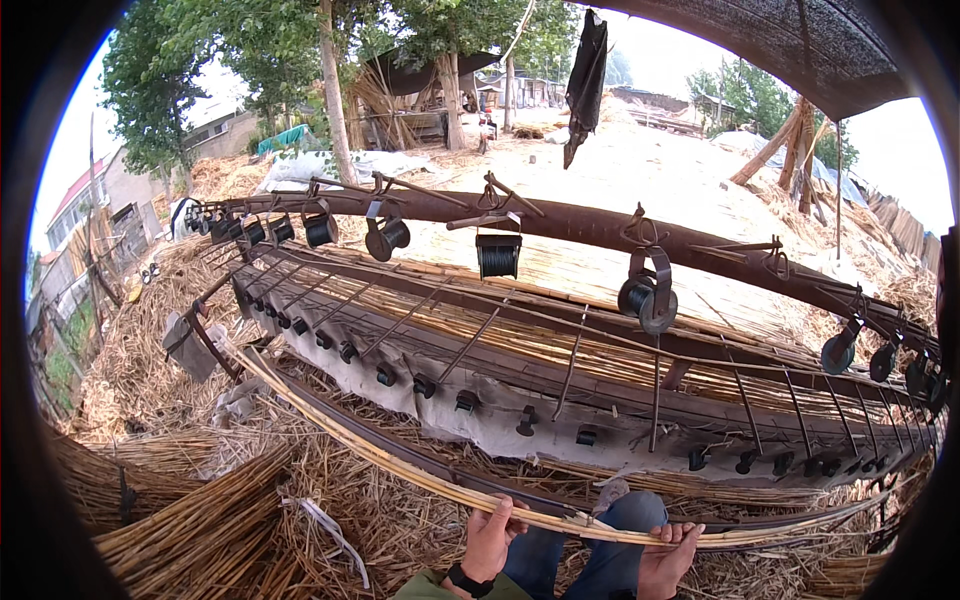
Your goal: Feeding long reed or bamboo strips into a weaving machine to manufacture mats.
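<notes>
A thin bundle of long pale reeds (400,462) stretches across in front of me, curving from the left toward the far right. My left hand (490,540) is closed around it, thumb on top, a dark band at the wrist. Farther right, my right hand (668,560) also grips the reeds, thumb and fingers pressed together. The reeds pass above my knees, close to a dark metal rail (420,456). Beyond stands a long mat-weaving frame with a brown pipe (590,224) on top. Spools of dark cord (497,256) hang from the pipe, and several smaller spools (466,400) hang below against pale cloth.
Metal rods (573,365) slant down along the frame's near side. Laid reeds (560,275) lie behind the pipe. Stacked reed bundles (200,520) and loose straw (330,545) cover the ground at left. A dark cloth (587,85) dangles overhead near the canopy (780,45).
</notes>
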The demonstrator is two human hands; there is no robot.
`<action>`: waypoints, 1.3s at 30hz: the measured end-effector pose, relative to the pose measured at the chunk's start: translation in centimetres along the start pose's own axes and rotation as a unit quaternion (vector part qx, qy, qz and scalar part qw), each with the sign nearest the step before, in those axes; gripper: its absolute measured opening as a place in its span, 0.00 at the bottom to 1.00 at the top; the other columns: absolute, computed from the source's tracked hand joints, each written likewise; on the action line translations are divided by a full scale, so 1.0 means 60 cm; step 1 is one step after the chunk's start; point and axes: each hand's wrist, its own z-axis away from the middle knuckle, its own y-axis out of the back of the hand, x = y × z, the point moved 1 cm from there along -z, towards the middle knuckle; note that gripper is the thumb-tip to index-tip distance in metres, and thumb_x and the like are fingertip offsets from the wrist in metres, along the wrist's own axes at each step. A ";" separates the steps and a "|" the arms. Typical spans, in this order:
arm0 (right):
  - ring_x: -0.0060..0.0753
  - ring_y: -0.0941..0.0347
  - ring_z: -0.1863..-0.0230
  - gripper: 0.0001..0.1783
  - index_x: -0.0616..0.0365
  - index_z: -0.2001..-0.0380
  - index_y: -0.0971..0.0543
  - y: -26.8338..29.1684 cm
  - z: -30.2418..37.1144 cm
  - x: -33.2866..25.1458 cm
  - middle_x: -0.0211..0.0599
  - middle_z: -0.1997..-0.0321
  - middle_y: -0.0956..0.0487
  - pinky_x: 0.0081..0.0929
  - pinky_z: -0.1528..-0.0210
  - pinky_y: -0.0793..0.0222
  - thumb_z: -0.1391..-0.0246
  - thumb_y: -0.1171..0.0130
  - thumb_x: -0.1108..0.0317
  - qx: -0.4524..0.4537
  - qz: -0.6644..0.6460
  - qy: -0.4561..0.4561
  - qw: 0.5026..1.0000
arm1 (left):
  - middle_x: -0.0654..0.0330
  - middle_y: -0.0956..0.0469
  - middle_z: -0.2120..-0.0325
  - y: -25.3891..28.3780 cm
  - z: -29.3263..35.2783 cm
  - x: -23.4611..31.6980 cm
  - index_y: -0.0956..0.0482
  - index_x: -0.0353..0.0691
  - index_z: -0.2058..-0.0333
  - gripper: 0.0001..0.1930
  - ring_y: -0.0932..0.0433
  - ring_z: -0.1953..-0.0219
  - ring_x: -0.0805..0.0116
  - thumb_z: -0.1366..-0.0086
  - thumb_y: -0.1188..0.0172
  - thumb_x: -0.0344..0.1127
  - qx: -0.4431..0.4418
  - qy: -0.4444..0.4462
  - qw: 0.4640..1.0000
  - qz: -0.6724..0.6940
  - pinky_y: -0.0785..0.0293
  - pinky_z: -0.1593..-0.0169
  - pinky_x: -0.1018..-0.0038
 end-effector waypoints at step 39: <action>0.28 0.47 0.76 0.17 0.54 0.74 0.39 0.011 -0.011 0.005 0.28 0.79 0.46 0.32 0.64 0.39 0.38 0.64 0.54 0.019 -0.024 -0.021 0.999 | 0.57 0.24 0.70 0.003 -0.001 -0.001 0.31 0.39 0.63 0.09 0.25 0.73 0.72 0.37 0.48 0.37 0.007 0.000 1.000 0.000 0.26 0.69 0.77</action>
